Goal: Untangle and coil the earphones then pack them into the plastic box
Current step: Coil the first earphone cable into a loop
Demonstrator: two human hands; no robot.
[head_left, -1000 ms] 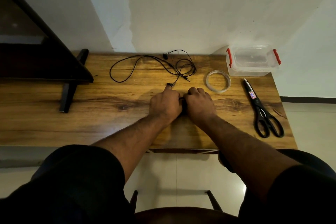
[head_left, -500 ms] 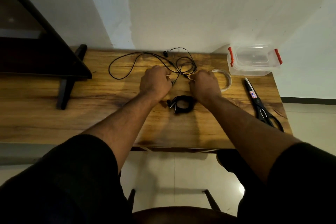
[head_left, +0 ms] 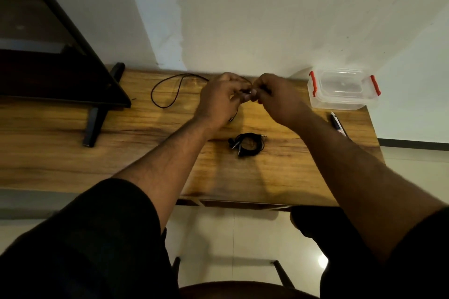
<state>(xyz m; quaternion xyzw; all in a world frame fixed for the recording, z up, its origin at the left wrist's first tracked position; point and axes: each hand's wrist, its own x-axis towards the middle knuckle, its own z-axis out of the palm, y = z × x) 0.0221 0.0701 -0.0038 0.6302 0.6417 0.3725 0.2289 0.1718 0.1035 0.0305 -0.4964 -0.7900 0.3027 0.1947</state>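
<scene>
A coiled pair of black earphones (head_left: 247, 144) lies on the wooden table (head_left: 73, 148), near its middle. A second, loose black earphone cable (head_left: 167, 90) loops across the table's far left part and runs up into my hands. My left hand (head_left: 218, 99) and my right hand (head_left: 274, 99) are raised above the far side of the table, fingertips together, both pinching the end of that loose cable. The clear plastic box (head_left: 343, 91) with red clips stands shut at the far right corner.
A dark slanted stand (head_left: 60, 60) with black feet occupies the table's left end. Black scissors (head_left: 338, 126) lie at the right edge, partly hidden by my right forearm. The wall rises right behind the table. A chair edge shows below.
Both hands left the coiled earphones on the table, reached to the loose cable at the back and lifted its end. The camera tilted, and the tape ring is now hidden.
</scene>
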